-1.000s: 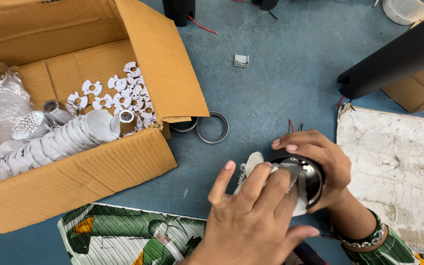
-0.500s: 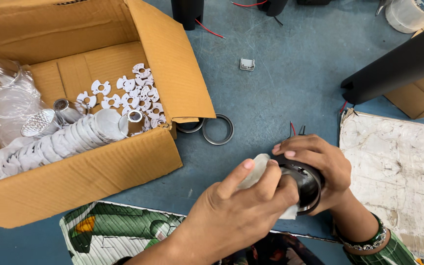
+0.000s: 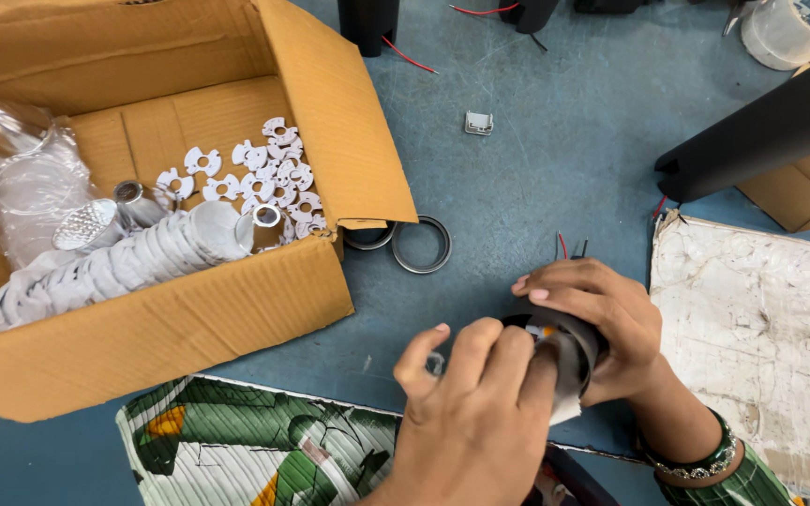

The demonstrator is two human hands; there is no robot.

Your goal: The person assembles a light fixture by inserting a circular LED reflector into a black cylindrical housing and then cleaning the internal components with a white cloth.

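While the right hand (image 3: pixel 602 323) wraps closed around a black cylindrical housing (image 3: pixel 574 349) just above the blue surface (image 3: pixel 536 187), the left hand (image 3: pixel 480 412) pinches fingertips into its open end; cardboard box (image 3: pixel 330 122) lies well apart.

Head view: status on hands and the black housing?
Right hand wraps black round housing, firm grip. Left hand fingers press into its open end. Two loose metal rings lie apart beside cardboard box; nothing blocking.
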